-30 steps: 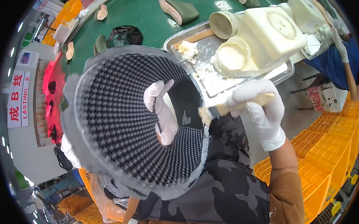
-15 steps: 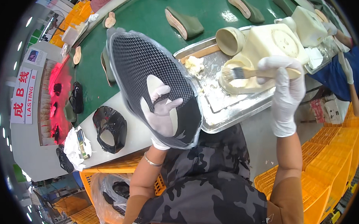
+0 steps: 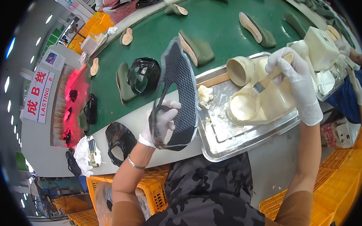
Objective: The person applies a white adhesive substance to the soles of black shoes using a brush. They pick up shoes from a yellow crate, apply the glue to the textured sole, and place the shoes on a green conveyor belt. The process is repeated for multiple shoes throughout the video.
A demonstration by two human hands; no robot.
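My left hand [image 3: 164, 123], in a white glove, is closed around a black-and-white woven shoe upper [image 3: 180, 89]. The upper stands tilted nearly edge-on, its pale border facing right. My right hand [image 3: 293, 75], also gloved, grips a paintbrush [image 3: 270, 76] by its wooden handle. The bristles point down and left, just above the right rim of a cream plastic glue pot [image 3: 264, 106] with white paste in its round opening. That pot sits in a metal tray [image 3: 214, 149], beside a cream cup [image 3: 240, 71] and a crumbled pale lump [image 3: 205, 95].
A green conveyor belt [image 3: 154, 32] carries olive shoe forms [image 3: 196, 48] and a glossy black upper [image 3: 144, 75]. Another black upper [image 3: 120, 141] lies on the white ledge, near white paper [image 3: 83, 156]. Orange crates [image 3: 154, 193] stand below. A co-worker's gloved hand [image 3: 342, 47] is at far right.
The woven upper has turned from showing its broad face to nearly edge-on. My right hand has drawn the brush up and right from over the pot's opening. A black upper shows on the belt.
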